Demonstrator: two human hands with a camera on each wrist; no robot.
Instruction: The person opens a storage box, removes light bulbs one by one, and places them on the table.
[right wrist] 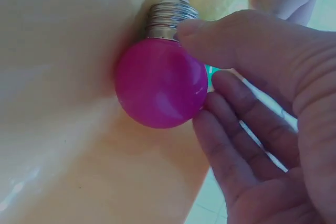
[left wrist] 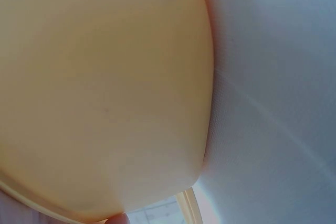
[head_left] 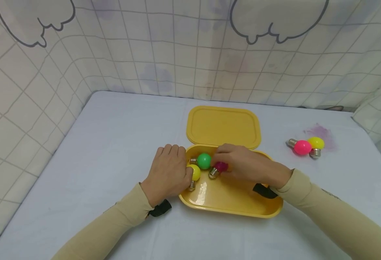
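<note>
A yellow plastic box [head_left: 229, 196] lies on the table, and my left hand [head_left: 170, 171] grips its left rim, thumb on the inner side. In the left wrist view the box's outer wall [left wrist: 110, 87] fills much of the picture, with one fingertip at the bottom edge. My right hand [head_left: 242, 160] reaches into the box and pinches a purple light bulb [right wrist: 160, 85], thumb by its metal screw base and fingertips along its round side. Left of it in the box are a green bulb [head_left: 204, 161] and a yellow bulb [head_left: 195, 172], the latter partly behind my left thumb.
The yellow lid [head_left: 223, 126] lies flat behind the box, close to its far rim. Over to the right, a pink bulb [head_left: 302, 147] and another yellow bulb [head_left: 316, 142] lie together beside a purplish stain on the white cloth [head_left: 119, 133]. A grid-patterned curtain [head_left: 184, 50] hangs behind the table.
</note>
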